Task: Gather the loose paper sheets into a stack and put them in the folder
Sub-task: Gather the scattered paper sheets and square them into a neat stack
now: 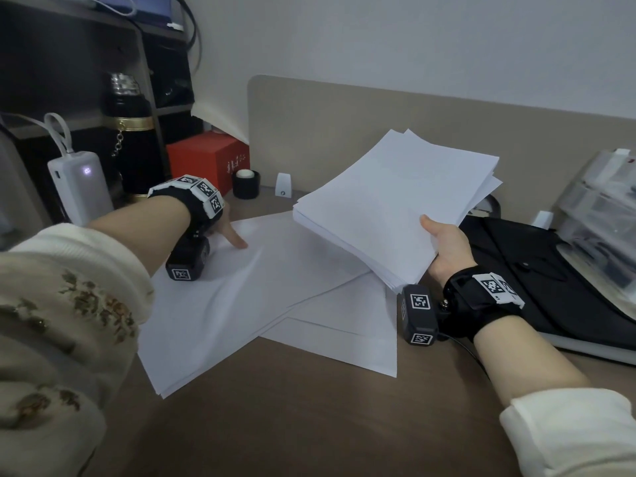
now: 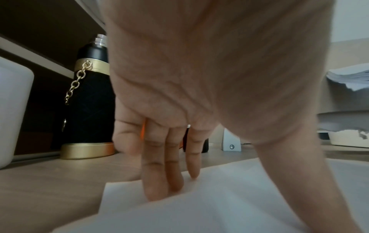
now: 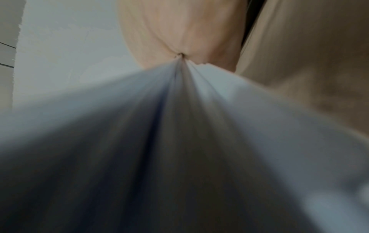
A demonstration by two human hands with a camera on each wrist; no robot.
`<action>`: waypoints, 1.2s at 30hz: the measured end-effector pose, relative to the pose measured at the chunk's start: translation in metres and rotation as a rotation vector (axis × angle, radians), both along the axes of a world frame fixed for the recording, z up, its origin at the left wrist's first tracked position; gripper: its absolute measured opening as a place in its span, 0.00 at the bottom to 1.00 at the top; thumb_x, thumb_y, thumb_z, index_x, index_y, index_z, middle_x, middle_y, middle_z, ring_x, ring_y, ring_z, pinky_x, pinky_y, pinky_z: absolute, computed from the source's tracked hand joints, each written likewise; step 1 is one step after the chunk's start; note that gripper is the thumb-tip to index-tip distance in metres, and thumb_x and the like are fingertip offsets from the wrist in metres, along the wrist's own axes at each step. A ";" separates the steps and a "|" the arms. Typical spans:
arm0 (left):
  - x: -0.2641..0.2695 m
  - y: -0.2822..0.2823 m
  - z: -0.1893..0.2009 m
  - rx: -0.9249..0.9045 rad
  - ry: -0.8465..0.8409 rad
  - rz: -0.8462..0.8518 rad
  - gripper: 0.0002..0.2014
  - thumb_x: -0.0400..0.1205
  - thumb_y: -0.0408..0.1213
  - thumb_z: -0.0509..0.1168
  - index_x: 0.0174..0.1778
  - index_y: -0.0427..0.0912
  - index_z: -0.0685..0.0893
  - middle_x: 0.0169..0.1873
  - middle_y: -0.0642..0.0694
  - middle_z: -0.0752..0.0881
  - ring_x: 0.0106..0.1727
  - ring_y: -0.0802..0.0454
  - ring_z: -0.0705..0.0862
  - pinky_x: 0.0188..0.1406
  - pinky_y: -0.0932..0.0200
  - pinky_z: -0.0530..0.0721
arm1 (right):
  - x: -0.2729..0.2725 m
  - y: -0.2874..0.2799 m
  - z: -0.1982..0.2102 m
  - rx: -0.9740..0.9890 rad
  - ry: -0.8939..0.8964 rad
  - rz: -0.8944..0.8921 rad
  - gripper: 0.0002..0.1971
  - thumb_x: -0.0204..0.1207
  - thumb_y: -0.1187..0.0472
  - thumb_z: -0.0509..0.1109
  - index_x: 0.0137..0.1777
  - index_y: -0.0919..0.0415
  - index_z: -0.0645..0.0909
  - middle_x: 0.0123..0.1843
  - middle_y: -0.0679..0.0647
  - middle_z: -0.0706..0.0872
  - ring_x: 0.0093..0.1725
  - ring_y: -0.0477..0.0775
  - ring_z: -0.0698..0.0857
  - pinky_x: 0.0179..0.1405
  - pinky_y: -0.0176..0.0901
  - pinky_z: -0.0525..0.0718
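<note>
My right hand (image 1: pixel 444 249) grips a thick stack of white paper (image 1: pixel 395 201) by its near right corner, thumb on top, and holds it tilted above the desk. The right wrist view shows the stack's edge (image 3: pixel 179 126) fanning out from the grip. Several loose white sheets (image 1: pixel 241 297) lie spread on the brown desk (image 1: pixel 309 425) below. My left hand (image 1: pixel 230 232) reaches to their far left corner, straight fingers (image 2: pixel 159 181) pressing down on the top sheet (image 2: pixel 219 205). A black folder (image 1: pixel 550 270) lies at the right.
A black and gold flask (image 1: pixel 132 139), a white power bank (image 1: pixel 79 187), a red box (image 1: pixel 206 160) and a small black jar (image 1: pixel 246 184) stand at the back left. Clear plastic trays (image 1: pixel 605 208) sit at the far right. A beige divider panel (image 1: pixel 344 115) closes the desk's back.
</note>
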State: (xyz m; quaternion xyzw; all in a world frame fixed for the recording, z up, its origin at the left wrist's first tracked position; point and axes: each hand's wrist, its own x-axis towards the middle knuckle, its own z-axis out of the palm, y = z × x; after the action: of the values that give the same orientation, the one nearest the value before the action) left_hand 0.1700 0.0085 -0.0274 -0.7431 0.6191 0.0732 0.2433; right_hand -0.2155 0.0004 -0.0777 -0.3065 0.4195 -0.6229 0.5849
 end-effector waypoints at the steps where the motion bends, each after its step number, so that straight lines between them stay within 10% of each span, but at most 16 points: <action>1: -0.004 0.004 0.003 0.010 -0.011 0.003 0.37 0.58 0.79 0.68 0.28 0.41 0.83 0.27 0.47 0.87 0.34 0.46 0.84 0.54 0.50 0.80 | 0.000 0.000 0.000 0.003 0.000 -0.003 0.18 0.75 0.70 0.71 0.65 0.69 0.81 0.58 0.62 0.89 0.55 0.63 0.89 0.56 0.62 0.86; 15: -0.015 0.017 0.003 0.007 -0.099 0.030 0.45 0.46 0.86 0.62 0.32 0.42 0.83 0.31 0.47 0.89 0.43 0.45 0.88 0.60 0.48 0.83 | 0.002 0.000 0.001 0.004 -0.007 -0.014 0.18 0.75 0.70 0.71 0.66 0.68 0.81 0.59 0.62 0.88 0.56 0.63 0.89 0.56 0.62 0.86; 23: -0.036 0.040 0.016 0.098 0.416 0.124 0.21 0.82 0.42 0.69 0.69 0.37 0.80 0.62 0.37 0.85 0.57 0.42 0.84 0.57 0.50 0.83 | 0.002 0.002 0.001 0.001 0.007 -0.020 0.19 0.74 0.70 0.72 0.66 0.68 0.81 0.59 0.62 0.88 0.56 0.63 0.89 0.55 0.61 0.86; 28: -0.019 0.040 0.024 -0.219 0.734 0.216 0.05 0.84 0.33 0.65 0.52 0.43 0.86 0.41 0.43 0.89 0.36 0.46 0.86 0.28 0.59 0.84 | 0.002 0.003 0.001 0.003 0.005 -0.031 0.20 0.73 0.70 0.73 0.66 0.68 0.80 0.60 0.62 0.88 0.56 0.63 0.89 0.53 0.60 0.87; 33: 0.018 0.028 0.029 -0.671 0.657 0.321 0.15 0.83 0.34 0.64 0.65 0.33 0.82 0.61 0.32 0.84 0.53 0.41 0.83 0.59 0.45 0.82 | 0.003 0.005 0.003 -0.003 0.008 -0.036 0.19 0.75 0.71 0.71 0.66 0.66 0.81 0.59 0.60 0.89 0.54 0.61 0.89 0.50 0.56 0.88; 36: 0.036 0.022 0.037 -0.865 0.690 0.360 0.20 0.83 0.33 0.62 0.72 0.37 0.77 0.67 0.34 0.82 0.61 0.40 0.84 0.61 0.48 0.84 | 0.003 0.006 0.003 0.003 0.027 -0.021 0.18 0.75 0.71 0.71 0.66 0.67 0.81 0.59 0.60 0.89 0.53 0.61 0.90 0.45 0.53 0.89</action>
State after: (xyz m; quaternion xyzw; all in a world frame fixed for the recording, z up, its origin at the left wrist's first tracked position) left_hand 0.2059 0.0309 0.0092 -0.8015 0.5001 0.0919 -0.3146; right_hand -0.2127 0.0062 -0.0746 -0.3097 0.4317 -0.6241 0.5729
